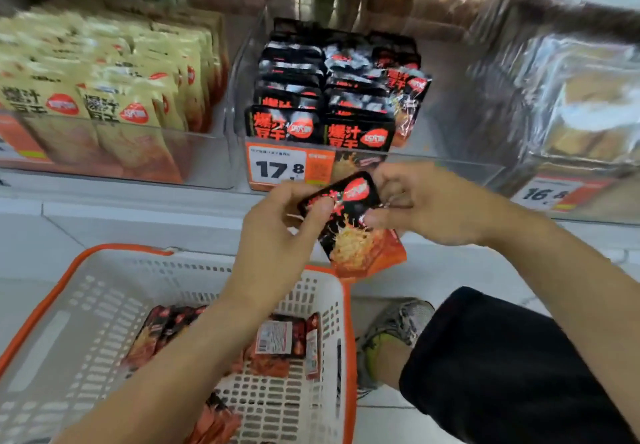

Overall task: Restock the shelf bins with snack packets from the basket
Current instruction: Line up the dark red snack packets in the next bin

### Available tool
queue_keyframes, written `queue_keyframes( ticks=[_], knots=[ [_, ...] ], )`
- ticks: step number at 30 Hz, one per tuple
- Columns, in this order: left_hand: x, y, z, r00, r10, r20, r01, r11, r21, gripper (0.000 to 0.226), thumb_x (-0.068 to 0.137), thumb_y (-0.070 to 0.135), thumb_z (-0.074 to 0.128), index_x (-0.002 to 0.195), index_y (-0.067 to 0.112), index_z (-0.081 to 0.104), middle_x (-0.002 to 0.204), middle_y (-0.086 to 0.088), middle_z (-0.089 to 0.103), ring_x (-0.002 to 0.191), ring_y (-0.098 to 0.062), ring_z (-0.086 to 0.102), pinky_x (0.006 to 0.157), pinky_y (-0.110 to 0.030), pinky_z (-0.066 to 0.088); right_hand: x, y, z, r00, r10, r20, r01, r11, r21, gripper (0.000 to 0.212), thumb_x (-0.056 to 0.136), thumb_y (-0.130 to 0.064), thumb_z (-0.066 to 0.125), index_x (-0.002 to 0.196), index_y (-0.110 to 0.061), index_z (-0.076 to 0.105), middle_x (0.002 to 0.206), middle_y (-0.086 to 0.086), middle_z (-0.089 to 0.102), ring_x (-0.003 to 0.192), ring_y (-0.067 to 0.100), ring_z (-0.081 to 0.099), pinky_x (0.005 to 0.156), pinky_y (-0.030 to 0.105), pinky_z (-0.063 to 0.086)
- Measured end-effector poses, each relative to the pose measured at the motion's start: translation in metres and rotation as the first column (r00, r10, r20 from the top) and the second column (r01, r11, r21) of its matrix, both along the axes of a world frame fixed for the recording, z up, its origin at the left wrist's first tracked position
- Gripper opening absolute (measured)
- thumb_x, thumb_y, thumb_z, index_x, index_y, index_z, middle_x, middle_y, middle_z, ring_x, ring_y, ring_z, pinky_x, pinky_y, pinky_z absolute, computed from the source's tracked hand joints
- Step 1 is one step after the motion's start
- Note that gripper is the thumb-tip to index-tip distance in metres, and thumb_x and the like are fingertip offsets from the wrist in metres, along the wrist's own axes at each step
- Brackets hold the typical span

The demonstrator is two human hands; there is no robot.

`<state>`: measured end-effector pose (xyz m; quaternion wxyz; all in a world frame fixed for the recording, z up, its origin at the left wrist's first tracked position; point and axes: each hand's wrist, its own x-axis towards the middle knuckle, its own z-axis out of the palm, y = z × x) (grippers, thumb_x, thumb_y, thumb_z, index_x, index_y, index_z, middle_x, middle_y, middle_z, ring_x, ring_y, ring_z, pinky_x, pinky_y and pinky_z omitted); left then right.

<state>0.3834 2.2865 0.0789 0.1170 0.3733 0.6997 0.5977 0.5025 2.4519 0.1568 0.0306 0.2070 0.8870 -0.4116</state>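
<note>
The black-and-orange foil snack packet (353, 225) is pinched between left hand (287, 232) and right hand (426, 204), long axis toward 5 o'clock; the clear plastic shelf bin (239, 97) lies at 12 o'clock.

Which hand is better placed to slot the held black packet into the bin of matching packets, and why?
Probably the right hand: it grips the black packet nearer the open gap on the right of the black-packet bin. The left hand pinches the packet's other edge, over the basket.

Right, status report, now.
Both hands, left hand and right hand, gripping black snack packet. Below black-packet bin. More in basket. Nothing blocking.
</note>
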Motion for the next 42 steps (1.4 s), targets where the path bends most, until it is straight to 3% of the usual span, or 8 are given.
queue_keyframes(
  ticks=[5,11,18,27,32,36,38,42],
  knots=[
    [-0.024,0.036,0.031,0.771,0.185,-0.610,-0.173,0.982,0.079,0.045,0.093,0.030,0.063,0.130,0.007,0.054,0.138,-0.011,0.049,0.134,-0.025,0.041,0.113,-0.037,0.033,0.026,0.025,0.033,0.721,-0.338,-0.605,0.571,0.784,0.244,0.019,0.089,-0.023,0.071,0.095,-0.018,0.055,0.081,0.001,0.068,0.077,0.022,0.068,0.077,0.040,0.054],
    [-0.040,0.069,0.025,0.574,-0.028,-0.818,-0.247,0.947,-0.205,0.074,0.093,0.057,0.046,0.150,0.009,0.038,0.159,-0.013,0.032,0.150,-0.031,0.021,0.122,-0.049,0.014,0.002,0.077,0.031,0.657,-0.439,-0.613,0.729,0.576,0.369,0.020,0.093,-0.018,0.065,0.106,-0.013,0.051,0.083,0.004,0.060,0.080,0.024,0.055,0.067,0.030,0.032],
    [-0.040,0.071,0.025,0.534,-0.031,-0.845,-0.286,0.934,-0.215,0.071,0.088,0.052,0.058,0.146,0.013,0.044,0.154,-0.008,0.041,0.147,-0.028,0.030,0.121,-0.049,0.018,-0.069,0.141,-0.013,0.713,-0.662,-0.231,0.697,0.633,0.339,0.023,0.087,-0.017,0.073,0.100,-0.001,0.063,0.103,0.019,0.068,0.104,0.033,0.066,0.071,0.026,0.042],
    [-0.040,0.069,0.028,0.548,-0.056,-0.835,-0.238,0.946,-0.220,0.070,0.091,0.043,0.064,0.148,0.010,0.040,0.158,-0.012,0.034,0.151,-0.030,0.021,0.123,-0.049,0.014,-0.086,0.152,-0.014,0.724,-0.669,-0.170,0.639,0.557,0.531,0.029,0.089,-0.016,0.074,0.109,0.003,0.065,0.111,0.020,0.068,0.105,0.035,0.067,0.088,0.038,0.055],
    [-0.019,0.022,0.011,0.564,0.154,-0.812,-0.029,0.986,0.167,0.028,0.090,0.007,0.059,0.117,0.002,0.060,0.137,-0.015,0.052,0.135,-0.034,0.044,0.112,-0.042,0.034,-0.057,0.103,0.019,0.731,-0.495,-0.470,0.682,0.545,0.487,0.022,0.090,-0.017,0.067,0.110,-0.010,0.062,0.105,0.014,0.068,0.098,0.032,0.066,0.086,0.042,0.055],
    [-0.022,-0.010,-0.077,0.725,-0.128,-0.677,0.059,0.990,-0.124,0.012,0.092,0.014,0.049,0.102,0.015,0.055,0.105,-0.002,0.057,0.095,-0.018,0.054,0.080,-0.026,0.040,-0.024,0.002,0.012,0.681,-0.151,-0.717,0.554,0.747,0.368,0.011,0.088,-0.012,0.064,0.098,-0.016,0.061,0.085,-0.004,0.062,0.068,0.009,0.057,0.070,0.021,0.047],
    [-0.024,-0.029,-0.128,0.836,-0.331,-0.438,0.079,0.863,-0.500,0.010,0.094,0.015,0.050,0.102,0.018,0.055,0.099,0.000,0.058,0.086,-0.019,0.055,0.072,-0.029,0.043,-0.018,-0.047,-0.024,0.786,-0.063,-0.614,0.356,0.859,0.367,0.011,0.089,-0.011,0.064,0.097,-0.016,0.060,0.087,-0.007,0.059,0.064,0.006,0.053,0.064,0.015,0.041],
    [-0.018,-0.095,-0.202,0.822,-0.569,0.000,0.173,0.250,-0.953,0.030,0.096,0.025,0.050,0.123,0.013,0.052,0.128,-0.009,0.054,0.118,-0.033,0.053,0.094,-0.042,0.045,-0.025,-0.102,-0.143,0.995,0.060,0.078,-0.072,0.983,0.169,0.011,0.094,-0.015,0.060,0.105,-0.014,0.059,0.100,0.000,0.061,0.080,0.011,0.056,0.078,0.035,0.053]
  ],
)
